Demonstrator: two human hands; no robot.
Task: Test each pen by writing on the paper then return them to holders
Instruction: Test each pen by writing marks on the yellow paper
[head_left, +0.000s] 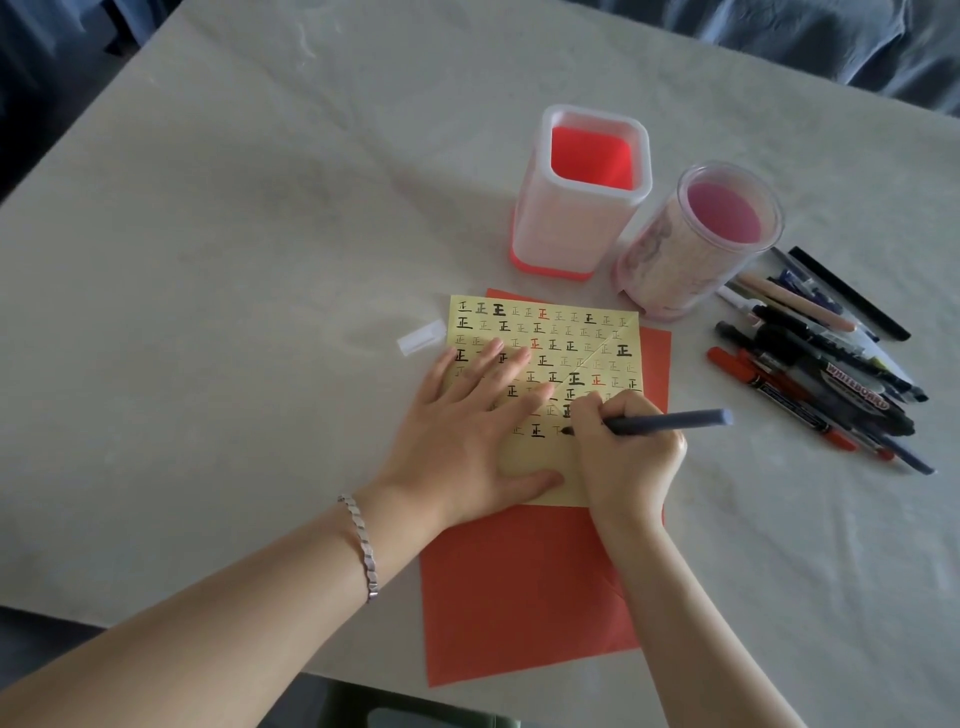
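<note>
A single head-worn wide-angle view looks steeply down and forward onto the surface (260, 234) from close above. Both forearms enter from the bottom edge, reaching toward the frame's centre.

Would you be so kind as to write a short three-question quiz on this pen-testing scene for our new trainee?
1. True or false: the left hand lies flat, fingers spread, on the yellow paper.
2. Where are the spare pens relative to the round holder?
A. standing inside it
B. laid across its rim
C. piled on the table beside it
3. Fill in: the right hand grips a grey ___ whose tip meets the paper.

Key: 1 true; 2 C; 3 pen, the grey pen.
</note>
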